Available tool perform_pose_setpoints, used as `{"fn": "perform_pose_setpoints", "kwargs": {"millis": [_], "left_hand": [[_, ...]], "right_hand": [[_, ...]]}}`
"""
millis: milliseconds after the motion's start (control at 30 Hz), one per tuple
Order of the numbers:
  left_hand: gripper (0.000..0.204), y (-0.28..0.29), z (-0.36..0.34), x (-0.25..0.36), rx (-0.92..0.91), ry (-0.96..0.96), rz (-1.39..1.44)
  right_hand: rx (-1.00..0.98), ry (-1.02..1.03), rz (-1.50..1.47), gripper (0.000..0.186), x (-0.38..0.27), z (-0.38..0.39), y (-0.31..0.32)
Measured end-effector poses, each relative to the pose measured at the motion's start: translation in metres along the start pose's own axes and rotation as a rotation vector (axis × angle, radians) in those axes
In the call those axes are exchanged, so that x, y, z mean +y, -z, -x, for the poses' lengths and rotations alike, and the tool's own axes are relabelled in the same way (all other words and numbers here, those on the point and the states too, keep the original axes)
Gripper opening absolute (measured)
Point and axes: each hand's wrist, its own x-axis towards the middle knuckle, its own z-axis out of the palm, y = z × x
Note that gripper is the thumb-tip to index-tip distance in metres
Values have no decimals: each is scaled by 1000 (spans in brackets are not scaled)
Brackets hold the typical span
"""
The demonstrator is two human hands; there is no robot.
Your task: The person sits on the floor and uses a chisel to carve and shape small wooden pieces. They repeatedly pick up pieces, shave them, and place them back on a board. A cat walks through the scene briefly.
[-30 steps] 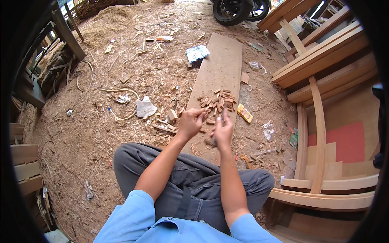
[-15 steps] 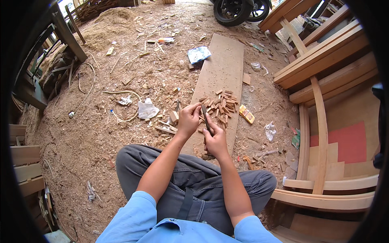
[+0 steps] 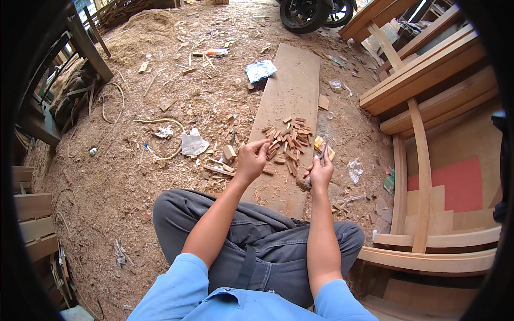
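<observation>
My right hand (image 3: 320,174) is wrapped round a narrow hand tool with a grey metal blade (image 3: 323,153), its kind hard to tell; the blade points away from me and a brownish end sticks out below the fist. It hovers over the right edge of a long board (image 3: 289,75). My left hand (image 3: 251,161) is pinched closed just left of a heap of small wooden pieces (image 3: 292,140) on that board. Whatever its fingertips hold, if anything, is hidden. Between the hands, the board's near part carries fine crumbs.
Wood shavings cover the ground (image 3: 118,176). Beyond the right hand lies a yellow packet (image 3: 319,143). A blue-white packet (image 3: 261,70) rests by the board's left edge. Wooden frames (image 3: 423,166) stand at right. A motorcycle wheel (image 3: 305,15) shows at the far end.
My right hand has swung right with the tool, away from my left hand, where the blade was at the left fingertips. The left hand stays almost in place, still pinched.
</observation>
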Motion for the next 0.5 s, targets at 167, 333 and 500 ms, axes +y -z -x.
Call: {"fn": "perform_pose_setpoints", "kwargs": {"millis": [167, 333, 500], "left_hand": [[25, 1, -12, -3, 61, 69, 90], [24, 2, -11, -4, 136, 6, 99], [20, 4, -15, -1, 138, -187, -65]], "right_hand": [[-457, 87, -68, 55, 5, 43, -15], [-634, 137, 99, 55, -2, 70, -37], [-647, 257, 183, 55, 8, 66, -30]]}}
